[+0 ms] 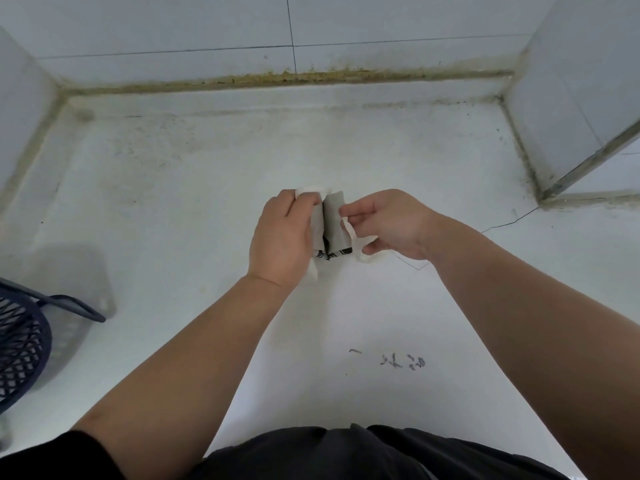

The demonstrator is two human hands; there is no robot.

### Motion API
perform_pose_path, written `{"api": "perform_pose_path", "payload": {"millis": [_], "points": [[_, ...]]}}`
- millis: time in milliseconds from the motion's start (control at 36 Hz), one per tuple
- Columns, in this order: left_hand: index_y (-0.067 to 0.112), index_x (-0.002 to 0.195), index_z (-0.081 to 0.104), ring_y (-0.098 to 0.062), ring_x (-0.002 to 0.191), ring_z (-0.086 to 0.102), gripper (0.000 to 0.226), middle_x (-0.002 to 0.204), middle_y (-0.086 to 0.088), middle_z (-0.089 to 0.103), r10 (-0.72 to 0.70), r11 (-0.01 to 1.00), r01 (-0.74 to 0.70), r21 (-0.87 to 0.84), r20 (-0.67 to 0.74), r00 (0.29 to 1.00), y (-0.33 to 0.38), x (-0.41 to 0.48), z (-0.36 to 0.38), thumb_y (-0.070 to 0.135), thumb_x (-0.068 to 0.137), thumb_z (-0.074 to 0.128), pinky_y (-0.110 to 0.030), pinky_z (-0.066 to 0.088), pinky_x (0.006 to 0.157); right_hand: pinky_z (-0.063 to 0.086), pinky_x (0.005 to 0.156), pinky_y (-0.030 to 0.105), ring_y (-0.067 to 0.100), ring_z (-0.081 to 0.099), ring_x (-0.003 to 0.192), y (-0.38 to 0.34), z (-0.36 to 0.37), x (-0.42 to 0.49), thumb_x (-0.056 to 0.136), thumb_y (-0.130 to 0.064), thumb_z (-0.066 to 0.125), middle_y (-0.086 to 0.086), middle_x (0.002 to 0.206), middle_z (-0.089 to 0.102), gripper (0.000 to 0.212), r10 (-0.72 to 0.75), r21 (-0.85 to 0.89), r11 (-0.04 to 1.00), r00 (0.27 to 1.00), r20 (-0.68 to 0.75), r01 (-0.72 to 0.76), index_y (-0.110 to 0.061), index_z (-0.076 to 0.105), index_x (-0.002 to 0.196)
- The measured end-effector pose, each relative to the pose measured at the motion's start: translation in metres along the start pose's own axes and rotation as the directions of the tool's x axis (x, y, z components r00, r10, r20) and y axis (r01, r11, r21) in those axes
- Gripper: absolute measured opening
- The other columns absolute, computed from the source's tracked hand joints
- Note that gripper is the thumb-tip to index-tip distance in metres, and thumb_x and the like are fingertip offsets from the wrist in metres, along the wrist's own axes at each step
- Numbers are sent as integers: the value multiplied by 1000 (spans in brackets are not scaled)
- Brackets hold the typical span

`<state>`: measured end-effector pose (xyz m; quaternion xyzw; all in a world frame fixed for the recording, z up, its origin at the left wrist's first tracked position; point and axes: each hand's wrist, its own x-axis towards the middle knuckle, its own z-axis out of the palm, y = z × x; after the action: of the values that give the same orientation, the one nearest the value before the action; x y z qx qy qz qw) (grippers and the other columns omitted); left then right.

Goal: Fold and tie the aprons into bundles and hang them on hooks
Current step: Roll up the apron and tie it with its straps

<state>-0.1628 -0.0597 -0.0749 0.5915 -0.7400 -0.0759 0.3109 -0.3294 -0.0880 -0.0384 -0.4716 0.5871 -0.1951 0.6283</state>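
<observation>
Step in hand: tying. The left hand [280,233] grips the folded apron [331,220]; the right hand [388,223], just beside it, pinches the white strap [350,233]. The next move probably calls for wrapping and knotting.

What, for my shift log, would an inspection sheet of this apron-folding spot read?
Surface: white flat surface, grimy along the back joint, dark scribbles near the person.
Job's things: small grey folded apron bundle, held between both hands.
Clutter: dark blue plastic lattice basket, left edge.
Grippers: left hand grips the bundle; right hand pinches its white strap.
Cables: nothing seen.
Surroundings: pale tiled walls on three sides.
</observation>
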Motion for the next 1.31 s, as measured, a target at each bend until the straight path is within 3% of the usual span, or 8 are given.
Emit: {"api": "perform_pose_path", "payload": {"millis": [111, 250, 472, 667, 806, 944, 1139, 1306], "points": [[0, 105, 66, -25, 79, 52, 35, 86, -15, 61, 2, 998, -2, -65, -6, 1000, 2, -2, 2, 13, 89, 38, -18, 34, 68, 49, 48, 15, 15, 51, 74, 3, 7, 2, 90, -4, 57, 8, 81, 54, 15, -100, -109, 990, 991, -84, 90, 4, 68, 97], [8, 126, 48, -20, 72, 55, 28, 86, -1, 59, -111, 952, 135, -274, 100, 989, 8, 0, -3, 13, 98, 45, -22, 38, 61, 31, 46, 14, 5, 33, 47, 3, 19, 0, 96, -32, 53, 5, 65, 40, 38, -205, -222, 956, 978, -40, 191, 1, 58, 77], [6, 137, 25, -7, 62, 55, 46, 91, 10, 65, -208, 907, 243, -343, 137, 969, 3, -4, 4, 6, 97, 46, -7, 39, 59, 28, 39, 11, 2, 36, 39, 9, 25, 5, 97, -19, 48, -7, 56, 44, 27, -231, -214, 954, 970, -73, 211, -19, 51, 70], [31, 93, 68, -2, 85, 65, 28, 90, 15, 71, -391, 712, 466, -526, 255, 884, 1, -5, 3, 7, 95, 54, -19, 49, 83, 30, 41, 6, -3, 43, 38, 9, 27, 3, 98, -24, 53, -17, 45, 48, 26, -243, -210, 951, 969, -45, 229, -19, 56, 72], [25, 96, 73, -16, 94, 67, 32, 97, -3, 74, -312, 648, 479, -593, 366, 877, 3, -5, -7, 1, 94, 52, -30, 50, 90, 27, 43, 11, 4, 36, 50, 8, 27, 6, 94, -33, 57, 1, 69, 45, 37, -229, -237, 949, 972, -55, 210, 3, 60, 84], [20, 100, 75, -17, 103, 65, 25, 106, -4, 71, -312, 574, 560, -597, 473, 824, 6, -7, -14, 7, 92, 55, -30, 48, 95, 28, 45, 14, 8, 34, 50, 7, 25, 6, 92, -30, 61, -3, 61, 39, 25, -162, -202, 968, 986, -45, 150, -9, 59, 79], [5, 91, 72, -10, 86, 60, 13, 96, -14, 69, -312, 522, 570, -635, 480, 820, 9, -9, -17, 15, 90, 64, -33, 49, 88, 31, 51, 21, 16, 39, 64, 6, 23, 6, 89, -26, 63, 6, 71, 46, 25, -158, -306, 942, 987, -33, 141, -4, 62, 78], [18, 85, 76, -3, 79, 65, 18, 87, 10, 74, -378, 526, 614, -589, 484, 789, 7, -4, -13, 12, 90, 60, -20, 52, 74, 24, 43, 14, 11, 32, 51, 8, 25, 4, 85, -23, 67, 4, 58, 38, 35, -225, -434, 878, 974, -3, 201, -3, 51, 61]]}}
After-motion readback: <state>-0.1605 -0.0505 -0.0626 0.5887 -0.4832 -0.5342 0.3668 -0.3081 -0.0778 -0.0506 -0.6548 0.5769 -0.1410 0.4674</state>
